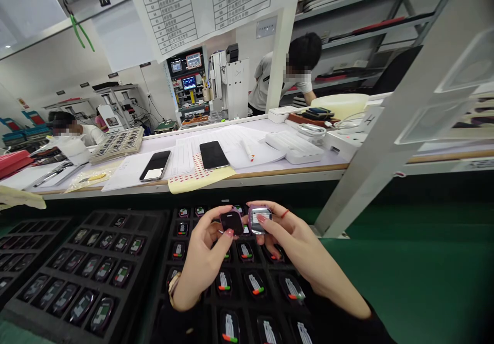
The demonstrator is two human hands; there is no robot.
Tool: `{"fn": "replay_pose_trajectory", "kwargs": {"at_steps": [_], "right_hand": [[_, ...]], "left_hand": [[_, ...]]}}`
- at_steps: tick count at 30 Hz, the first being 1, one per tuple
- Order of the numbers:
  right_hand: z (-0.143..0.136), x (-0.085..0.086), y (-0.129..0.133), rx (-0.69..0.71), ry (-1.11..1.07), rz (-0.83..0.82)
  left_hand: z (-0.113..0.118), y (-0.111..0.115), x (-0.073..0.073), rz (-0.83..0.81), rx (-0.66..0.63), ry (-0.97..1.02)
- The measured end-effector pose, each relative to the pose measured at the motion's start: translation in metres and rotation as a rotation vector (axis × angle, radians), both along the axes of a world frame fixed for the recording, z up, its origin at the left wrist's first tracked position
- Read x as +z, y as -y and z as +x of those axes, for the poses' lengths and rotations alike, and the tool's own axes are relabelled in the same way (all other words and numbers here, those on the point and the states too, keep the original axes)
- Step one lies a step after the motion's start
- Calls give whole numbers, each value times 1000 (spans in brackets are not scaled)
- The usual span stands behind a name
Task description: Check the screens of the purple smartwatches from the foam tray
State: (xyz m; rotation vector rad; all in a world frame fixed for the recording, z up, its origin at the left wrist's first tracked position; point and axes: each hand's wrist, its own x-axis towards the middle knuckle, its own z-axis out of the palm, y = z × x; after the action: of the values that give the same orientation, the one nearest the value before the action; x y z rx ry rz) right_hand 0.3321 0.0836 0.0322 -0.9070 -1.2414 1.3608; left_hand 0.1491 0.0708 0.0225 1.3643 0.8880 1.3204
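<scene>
Two work levels are on view. Green surface (417, 282) takes the whole lower field, running out to 3 o'clock of my hands. White surface (247, 143) sits beyond it at 12 o'clock, carrying paper sheets, two dark phones (213, 155), a white keypad-like unit (295, 147) and a pale bowl (339, 103). A stack of loaded trays (118, 143) stands on it at 10 o'clock. Behind that, a person in a light shirt (270, 82) bends at a rack, and another person (73, 130) sits at far left.

Black compartment trays come next. One black tray (165, 241) lies directly under my hands, its cells holding small dark units with white, green and red marks. A second black tray (77, 277) lies touching it at 9 o'clock, most cells filled, the top row partly bare.

My right hand (304, 254) is clamped on a small unit with a shiny purple-tinted face (259, 219), thumb and fingers pinching its edges, held above the top rows of the tray. A red band shows at that wrist. My left hand (203, 256) is closed on a small black square unit (231, 222), pinched between thumb and fingertips. The two units sit just beside each other, the black one at 9 o'clock of the shiny one; I cannot tell whether they touch.
</scene>
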Motion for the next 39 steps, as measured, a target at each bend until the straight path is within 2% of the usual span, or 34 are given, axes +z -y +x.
{"fn": "replay_pose_trajectory", "kwargs": {"at_steps": [12, 22, 33, 39], "right_hand": [[0, -1, -3, -2, 6, -13], [-1, 0, -2, 12, -5, -6], [0, -1, -1, -15, 60, 4], [-1, -2, -3, -23, 55, 14]], "left_hand": [[1, 1, -1, 12, 14, -34], [1, -1, 5, -10, 153, -65], [-2, 0, 0, -8, 59, -53], [-1, 0, 2, -42, 99, -31]]}}
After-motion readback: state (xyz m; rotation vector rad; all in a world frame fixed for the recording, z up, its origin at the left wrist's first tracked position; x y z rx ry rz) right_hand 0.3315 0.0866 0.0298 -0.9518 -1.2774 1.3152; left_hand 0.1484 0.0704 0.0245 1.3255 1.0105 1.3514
